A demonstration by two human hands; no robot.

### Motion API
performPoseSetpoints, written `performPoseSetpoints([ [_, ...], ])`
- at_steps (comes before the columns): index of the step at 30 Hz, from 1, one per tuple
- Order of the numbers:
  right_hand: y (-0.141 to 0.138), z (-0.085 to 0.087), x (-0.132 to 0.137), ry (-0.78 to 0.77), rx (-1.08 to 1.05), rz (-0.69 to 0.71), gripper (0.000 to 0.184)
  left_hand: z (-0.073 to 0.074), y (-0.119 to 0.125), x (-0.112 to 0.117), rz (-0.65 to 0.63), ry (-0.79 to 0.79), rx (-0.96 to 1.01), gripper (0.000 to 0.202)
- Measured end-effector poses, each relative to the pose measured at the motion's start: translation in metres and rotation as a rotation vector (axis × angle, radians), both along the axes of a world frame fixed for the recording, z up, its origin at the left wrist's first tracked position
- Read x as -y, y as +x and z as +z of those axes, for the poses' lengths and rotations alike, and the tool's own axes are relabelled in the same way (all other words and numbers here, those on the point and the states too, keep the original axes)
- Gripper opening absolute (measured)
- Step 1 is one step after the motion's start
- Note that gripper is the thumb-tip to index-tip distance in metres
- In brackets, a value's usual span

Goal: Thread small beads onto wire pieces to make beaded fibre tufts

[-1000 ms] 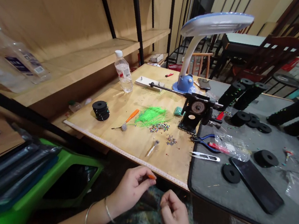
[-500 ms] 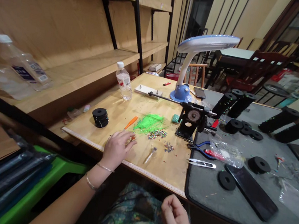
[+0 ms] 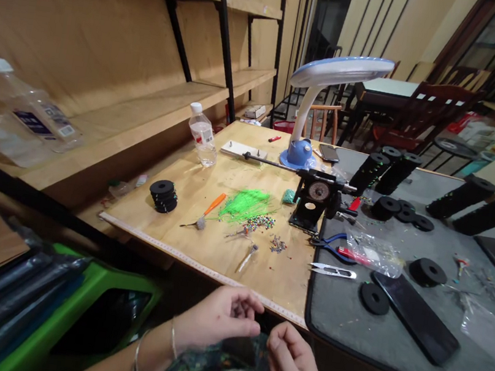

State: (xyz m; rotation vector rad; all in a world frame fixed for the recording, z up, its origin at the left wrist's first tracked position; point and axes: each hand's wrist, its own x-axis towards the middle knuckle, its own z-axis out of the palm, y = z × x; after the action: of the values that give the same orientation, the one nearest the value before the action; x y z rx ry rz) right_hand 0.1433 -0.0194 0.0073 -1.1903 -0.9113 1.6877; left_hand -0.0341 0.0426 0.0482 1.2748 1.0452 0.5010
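Note:
My left hand [image 3: 221,315] is low over my lap, just below the wooden tabletop's front edge [image 3: 199,262], with its fingers curled in. My right hand [image 3: 291,359] sits beside it, thumb and fingers pinched. Whatever either hand holds is too small to see. On the tabletop beyond lie a bundle of bright green strands [image 3: 245,202], a heap of coloured beads [image 3: 261,222], an orange-handled tool [image 3: 209,209] and a small metal tool [image 3: 248,256]. A black hand-crank winder [image 3: 317,199] stands to their right.
Snips [image 3: 332,271], blue-handled pliers [image 3: 331,244], a dark phone [image 3: 414,316] and black discs [image 3: 374,297] lie on the grey mat [image 3: 347,324]. A desk lamp [image 3: 316,96], water bottle [image 3: 202,134] and black spool stack [image 3: 163,195] stand further back. A green stool [image 3: 86,298] is at my left.
My left hand went from my lap out to the tabletop near the beads, then came back beside my right hand. The orange piece it held a second ago no longer shows.

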Motion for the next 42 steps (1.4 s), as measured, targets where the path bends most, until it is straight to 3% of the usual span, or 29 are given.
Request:
performPoseSetpoints([
  [2,0.0,-0.001,0.001,0.009,0.009,0.01,0.045,-0.01,0.011,0.005,0.033,-0.076,0.1,0.027],
  [5,0.001,0.001,0.002,0.022,0.042,0.039,0.045,-0.014,0.022,0.009,0.084,-0.016,0.147,0.023],
  [9,0.003,0.009,-0.002,0.138,0.097,0.074,0.032,-0.004,0.025,0.014,0.101,0.271,-0.054,0.022],
  [13,0.002,0.009,-0.008,0.279,0.183,0.087,0.034,0.004,0.024,0.018,0.055,0.582,-0.271,0.017],
  [19,0.0,-0.009,-0.01,0.328,0.365,0.116,0.026,0.006,0.022,0.015,0.007,0.641,-0.361,0.015],
  [22,0.001,-0.015,-0.009,0.276,0.36,0.032,0.035,0.008,0.018,0.004,0.065,0.699,-0.427,0.017],
  [24,0.001,-0.017,-0.01,0.211,0.31,-0.038,0.041,0.007,0.014,-0.009,0.184,0.751,-0.541,0.014],
  [26,0.0,-0.017,-0.011,0.146,0.248,-0.09,0.047,0.005,0.011,-0.025,0.29,0.782,-0.68,0.025],
  [30,-0.002,-0.015,-0.012,0.075,0.173,-0.126,0.052,-0.005,0.009,-0.053,0.305,0.692,-0.831,0.034],
  [33,-0.002,-0.016,-0.01,0.066,0.138,-0.135,0.051,-0.013,0.01,-0.062,0.313,0.614,-0.757,0.032],
  [35,0.0,-0.018,-0.008,0.064,0.111,-0.148,0.049,-0.017,0.009,-0.06,0.349,0.559,-0.59,0.031],
  [39,0.005,-0.023,-0.008,0.06,0.082,-0.19,0.046,-0.014,0.003,-0.04,0.34,0.321,-0.093,0.022],
  [42,0.004,-0.022,-0.01,0.052,0.082,-0.201,0.049,-0.01,0.002,-0.018,0.297,0.093,0.126,0.025],
])
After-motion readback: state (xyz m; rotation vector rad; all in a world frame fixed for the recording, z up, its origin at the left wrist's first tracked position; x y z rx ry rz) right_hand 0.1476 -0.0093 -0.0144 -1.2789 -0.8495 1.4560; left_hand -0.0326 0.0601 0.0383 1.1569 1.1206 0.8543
